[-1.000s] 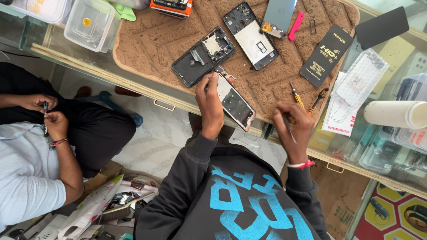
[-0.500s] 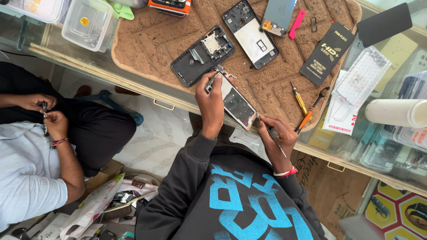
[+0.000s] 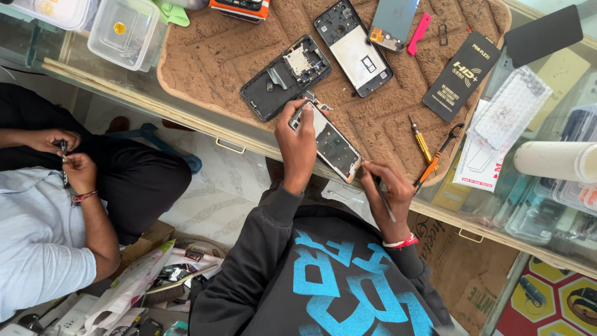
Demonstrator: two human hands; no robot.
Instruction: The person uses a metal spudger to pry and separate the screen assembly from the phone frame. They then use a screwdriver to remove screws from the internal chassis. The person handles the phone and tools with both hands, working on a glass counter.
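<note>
The opened phone frame point(image 3: 329, 140) lies tilted at the near edge of the brown mat point(image 3: 211, 62), its lower end reaching over the rim of the desk point(image 3: 124, 84). Your left hand point(image 3: 298, 146) is clamped around the frame's upper end, fingers wrapped over its top corner. Your right hand point(image 3: 382, 190) sits just beside the frame's lower corner, closed around a thin dark tool point(image 3: 384, 198) whose tip meets that corner.

Just above the frame on the mat lies a dark phone back housing point(image 3: 283, 78) with its inner parts showing, and beside that a second opened phone point(image 3: 353, 46) with a pale panel. To the right of your right hand rest a yellow screwdriver point(image 3: 421, 142) and orange-handled tweezers point(image 3: 439, 158), near a black flat package point(image 3: 461, 76). A white roll point(image 3: 553, 160) lies further right.

At the far left, another person's hands point(image 3: 62, 155) are together on a small item, well apart from yours.
</note>
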